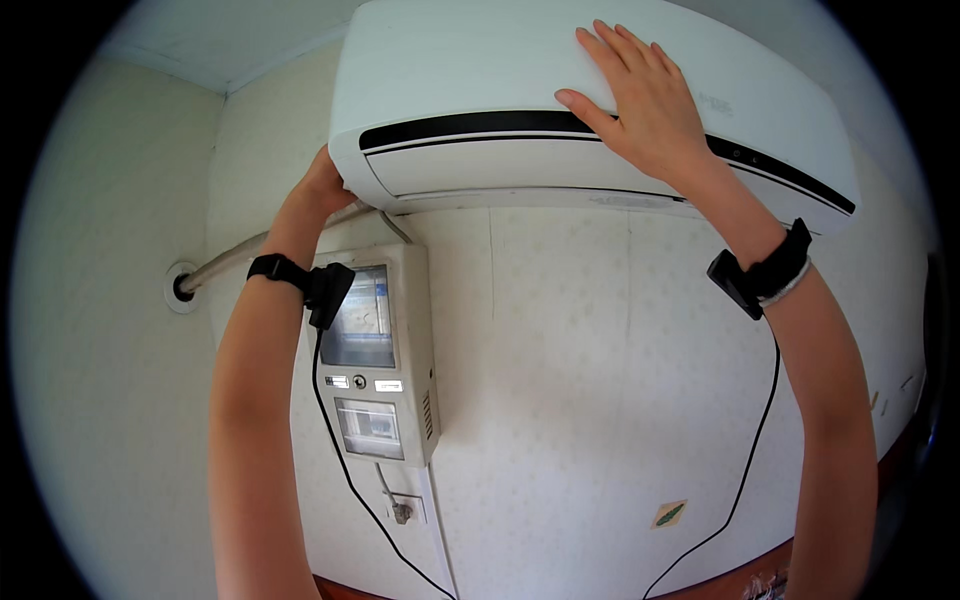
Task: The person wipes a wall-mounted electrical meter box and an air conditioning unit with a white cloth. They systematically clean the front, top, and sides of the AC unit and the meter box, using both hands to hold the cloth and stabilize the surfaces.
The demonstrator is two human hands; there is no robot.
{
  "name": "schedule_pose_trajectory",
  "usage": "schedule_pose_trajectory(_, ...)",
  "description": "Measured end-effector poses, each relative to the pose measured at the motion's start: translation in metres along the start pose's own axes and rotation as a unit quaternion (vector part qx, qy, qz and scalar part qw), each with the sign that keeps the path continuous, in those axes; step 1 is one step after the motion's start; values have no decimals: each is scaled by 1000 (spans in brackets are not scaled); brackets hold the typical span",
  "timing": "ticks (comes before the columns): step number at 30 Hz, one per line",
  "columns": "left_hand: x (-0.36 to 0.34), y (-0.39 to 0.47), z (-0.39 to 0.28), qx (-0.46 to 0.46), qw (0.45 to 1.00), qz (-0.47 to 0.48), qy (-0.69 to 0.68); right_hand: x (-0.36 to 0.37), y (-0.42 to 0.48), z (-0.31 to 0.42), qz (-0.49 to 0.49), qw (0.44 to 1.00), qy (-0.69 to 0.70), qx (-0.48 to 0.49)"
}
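A white wall-mounted split air conditioner (487, 56) with a black front strip (465, 126) hangs high before me. My right hand (649, 105) lies over its front panel, palm toward it, fingers spread across the strip and the white cover. At the unit's lower left corner, my left hand (326, 184) reaches up against the side. Its fingers go out of sight behind the casing, so their grip is hidden. The closed air louver (510, 165) runs along the front below the strip.
Below the left corner, a meter box (412, 300) juts from the wall beside my left forearm. A wrapped pipe (232, 255) enters a wall hole. A plug sits in a socket (409, 506). Black cables (349, 476) trail from the devices strapped to my wrists.
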State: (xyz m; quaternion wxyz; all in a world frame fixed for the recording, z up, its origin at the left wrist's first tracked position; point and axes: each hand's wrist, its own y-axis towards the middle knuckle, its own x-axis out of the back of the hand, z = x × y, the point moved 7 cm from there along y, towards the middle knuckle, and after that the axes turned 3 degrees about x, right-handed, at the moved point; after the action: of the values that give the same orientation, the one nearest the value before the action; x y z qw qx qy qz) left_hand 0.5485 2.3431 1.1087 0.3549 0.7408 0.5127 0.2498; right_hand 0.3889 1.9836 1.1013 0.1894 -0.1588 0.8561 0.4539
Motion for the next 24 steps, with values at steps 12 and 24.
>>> schedule_pose_trajectory(12, -22, 39, -109, -128, 981, -81, 123, 11, -2, -2, -19, 999, 46, -16)
schedule_pose_trajectory(24, -95, 42, -189, -243, 666, -279, 648, 6, -4, -4, -28, 999, 30, -28)
